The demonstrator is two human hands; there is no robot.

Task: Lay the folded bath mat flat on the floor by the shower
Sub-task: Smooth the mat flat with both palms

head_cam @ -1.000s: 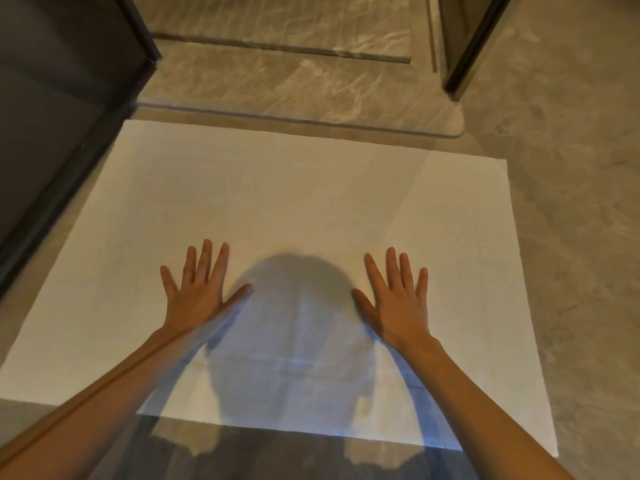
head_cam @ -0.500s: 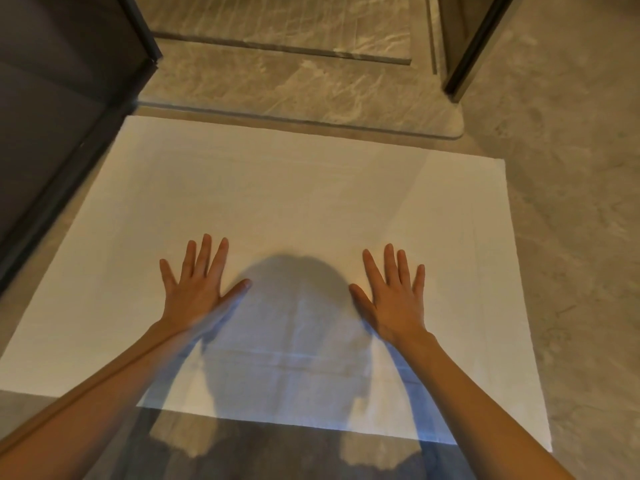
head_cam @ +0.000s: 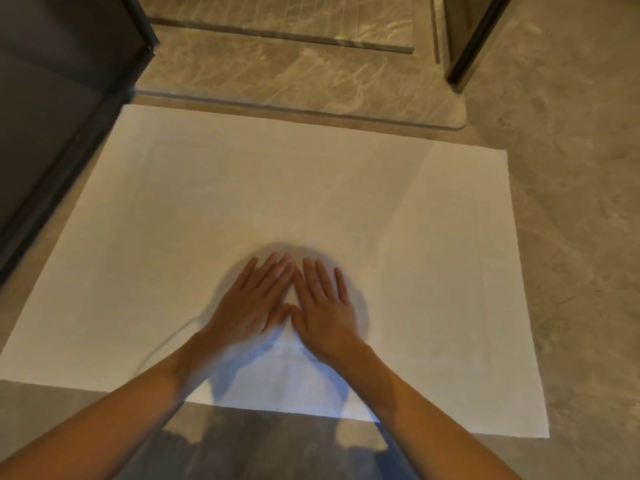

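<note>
Your fingers (head_cam: 322, 275) lie straight and a little spread, holding nothing. Both palms face down. The left hand (head_cam: 249, 303) and right hand (head_cam: 322, 306) sit side by side, forefingers and thumbs nearly meeting, so a small triangle of cloth shows between them. Whether the fingertips actually touch each other you cannot tell, as the left hand is blurred.

Under your hands, the white rectangular cloth bath mat (head_cam: 311, 188) lies unfolded and flat on the grey-brown stone floor (head_cam: 571, 237). You are pressing on its middle, nearer the close edge, with your shadow around the hands. Faint fold lines cross the cloth.

The mat's far edge runs just beside the veined marble shower threshold (head_cam: 277, 74). A dark glass panel (head_cam: 52, 116) stands along its left side, and a dark door frame (head_cam: 474, 36) stands beyond the far right corner.
</note>
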